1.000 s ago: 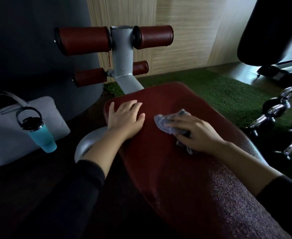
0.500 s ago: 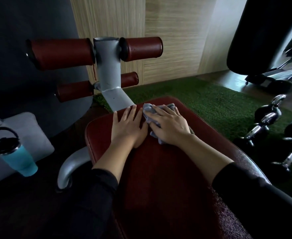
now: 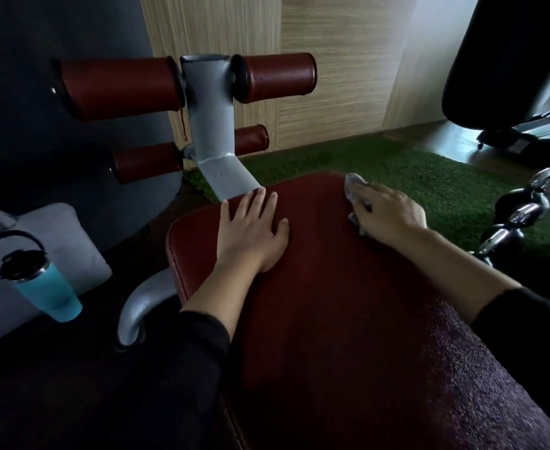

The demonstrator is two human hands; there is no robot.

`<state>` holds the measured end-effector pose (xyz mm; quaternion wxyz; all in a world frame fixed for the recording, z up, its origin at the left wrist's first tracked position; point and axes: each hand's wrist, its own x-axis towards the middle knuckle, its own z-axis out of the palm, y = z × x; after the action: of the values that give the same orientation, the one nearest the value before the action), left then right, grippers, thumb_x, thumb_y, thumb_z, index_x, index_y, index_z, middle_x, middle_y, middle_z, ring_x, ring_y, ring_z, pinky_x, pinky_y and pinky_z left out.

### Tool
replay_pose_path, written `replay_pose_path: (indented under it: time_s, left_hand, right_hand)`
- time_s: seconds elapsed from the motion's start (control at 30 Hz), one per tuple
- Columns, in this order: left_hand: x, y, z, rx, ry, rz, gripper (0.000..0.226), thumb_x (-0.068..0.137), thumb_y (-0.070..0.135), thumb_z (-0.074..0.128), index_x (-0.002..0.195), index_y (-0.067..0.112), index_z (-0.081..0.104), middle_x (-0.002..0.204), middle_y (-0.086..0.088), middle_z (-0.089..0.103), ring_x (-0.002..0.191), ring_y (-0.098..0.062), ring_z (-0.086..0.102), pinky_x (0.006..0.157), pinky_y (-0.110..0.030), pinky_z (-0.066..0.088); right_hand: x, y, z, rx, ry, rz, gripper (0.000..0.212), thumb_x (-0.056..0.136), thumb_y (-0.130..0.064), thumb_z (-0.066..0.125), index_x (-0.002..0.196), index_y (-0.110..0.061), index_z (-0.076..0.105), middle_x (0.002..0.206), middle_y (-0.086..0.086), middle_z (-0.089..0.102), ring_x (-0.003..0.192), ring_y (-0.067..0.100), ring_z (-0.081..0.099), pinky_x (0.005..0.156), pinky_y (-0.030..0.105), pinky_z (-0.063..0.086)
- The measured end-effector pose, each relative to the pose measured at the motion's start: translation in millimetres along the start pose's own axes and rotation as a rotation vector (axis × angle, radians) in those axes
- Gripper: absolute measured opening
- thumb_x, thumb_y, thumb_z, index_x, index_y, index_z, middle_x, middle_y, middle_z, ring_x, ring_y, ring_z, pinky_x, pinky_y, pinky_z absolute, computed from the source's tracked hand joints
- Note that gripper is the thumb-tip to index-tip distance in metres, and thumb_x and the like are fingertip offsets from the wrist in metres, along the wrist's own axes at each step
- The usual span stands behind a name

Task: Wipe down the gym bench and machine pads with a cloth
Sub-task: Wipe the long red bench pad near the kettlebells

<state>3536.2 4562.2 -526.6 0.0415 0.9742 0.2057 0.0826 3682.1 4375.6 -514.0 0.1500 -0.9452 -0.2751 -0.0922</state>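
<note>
Hands are working at the far end of a dark red gym bench [image 3: 332,303], whose padded top is filling the lower middle of the view. The left hand [image 3: 254,235] is lying flat and open, palm down, fingers spread slightly toward the grey metal post [image 3: 211,134] that is rising just beyond the pad's end. The right hand [image 3: 387,212] is pressing down on a grey cloth [image 3: 353,185] near the far right corner of the pad, fingers curled over it so that only crumpled edges are showing ahead of and beneath the fingertips. Both forearms are emerging from black sleeves. Four red roller pads are sticking out from the post, two larger ones [image 3: 117,87] above and two smaller ones [image 3: 145,162] below. On the floor to the left, a teal bottle [image 3: 47,293] with a black lid is standing in front of a grey bag [image 3: 72,241]. Green turf [image 3: 429,180] is lying beyond the bench, with kettlebells [image 3: 523,209] resting to the right.
</note>
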Motion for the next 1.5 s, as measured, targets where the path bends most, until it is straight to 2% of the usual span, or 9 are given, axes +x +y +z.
replay_pose_path:
  time_s: [0.23,0.37,0.53,0.63,0.73,0.87,1.1,1.27,1.5]
  left_hand:
    - [2,1,3,0.003,0.014,-0.002,0.06,0.1,0.049,0.014,0.155,0.028,0.0,0.162,0.007,-0.007,0.148,-0.011,-0.011,0.118,-0.046,-0.011]
    - [0,-2,3,-0.01,0.023,0.016,0.061,0.099,0.051,0.014,0.155,0.029,0.0,0.162,0.007,-0.005,0.148,-0.01,-0.01,0.118,-0.045,-0.01]
    - [0,-2,2,-0.012,0.015,0.006,0.061,0.1,0.051,0.013,0.155,0.029,0.0,0.162,0.007,-0.006,0.148,-0.01,-0.011,0.118,-0.045,-0.011]
    - [2,0,2,0.002,0.011,0.001,0.061,0.1,0.05,0.013,0.155,0.028,0.0,0.162,0.006,-0.007,0.148,-0.012,-0.011,0.118,-0.046,-0.012]
    - [2,0,3,0.008,0.009,0.0,0.061,0.1,0.05,0.013,0.155,0.028,-0.001,0.162,0.006,-0.008,0.148,-0.012,-0.011,0.118,-0.046,-0.011]
    - [2,1,3,0.006,0.011,-0.003,0.061,0.1,0.049,0.014,0.155,0.028,-0.001,0.162,0.006,-0.007,0.148,-0.012,-0.011,0.118,-0.046,-0.011]
    - [0,-4,4,-0.018,0.022,0.021,0.061,0.1,0.051,0.015,0.155,0.029,0.001,0.162,0.007,-0.005,0.148,-0.01,-0.01,0.118,-0.044,-0.011]
    - [2,-1,1,-0.013,-0.009,0.001,0.06,0.1,0.05,0.014,0.155,0.029,0.002,0.162,0.007,-0.006,0.148,-0.012,-0.011,0.118,-0.045,-0.011]
    - [-15,-7,-16,0.077,-0.048,0.05,0.06,0.101,0.051,0.016,0.155,0.026,0.007,0.163,0.005,0.001,0.149,-0.011,-0.002,0.116,-0.052,-0.015]
  right_hand:
    - [2,-77,23,-0.074,-0.015,-0.296,0.046,0.098,-0.045,0.035,0.144,-0.041,0.037,0.155,-0.012,0.028,0.143,0.022,0.021,0.118,0.048,0.011]
    - [63,-64,26,0.058,-0.046,-0.235,0.042,0.097,-0.047,0.037,0.138,-0.042,0.044,0.147,-0.01,0.043,0.137,0.02,0.034,0.112,0.041,0.03]
    - [50,-7,2,0.151,-0.13,0.06,0.038,0.095,-0.056,0.03,0.132,-0.051,0.04,0.116,-0.004,0.067,0.099,0.021,0.065,0.087,0.039,0.052]
    - [-1,-2,-7,0.01,-0.068,0.037,0.036,0.098,-0.051,0.032,0.131,-0.045,0.046,0.129,-0.01,0.059,0.114,0.02,0.057,0.091,0.037,0.048]
    - [-32,-26,0,-0.071,0.013,-0.155,0.041,0.098,-0.047,0.036,0.138,-0.043,0.043,0.154,-0.015,0.029,0.141,0.019,0.027,0.113,0.044,0.028]
    - [1,-66,19,-0.086,-0.056,-0.294,0.046,0.098,-0.044,0.033,0.144,-0.042,0.035,0.158,-0.013,0.021,0.145,0.023,0.016,0.118,0.049,0.008]
    - [67,-45,20,0.114,-0.048,-0.106,0.038,0.097,-0.044,0.038,0.135,-0.043,0.044,0.141,-0.007,0.047,0.131,0.026,0.039,0.101,0.04,0.037]
    - [12,-27,10,0.003,-0.025,0.053,0.045,0.096,-0.043,0.038,0.141,-0.039,0.038,0.151,-0.008,0.035,0.132,0.029,0.037,0.097,0.04,0.041]
    - [-73,-59,6,0.097,0.03,-0.299,0.046,0.093,-0.04,0.05,0.139,-0.037,0.046,0.148,-0.011,0.041,0.141,0.017,0.028,0.114,0.043,0.029]
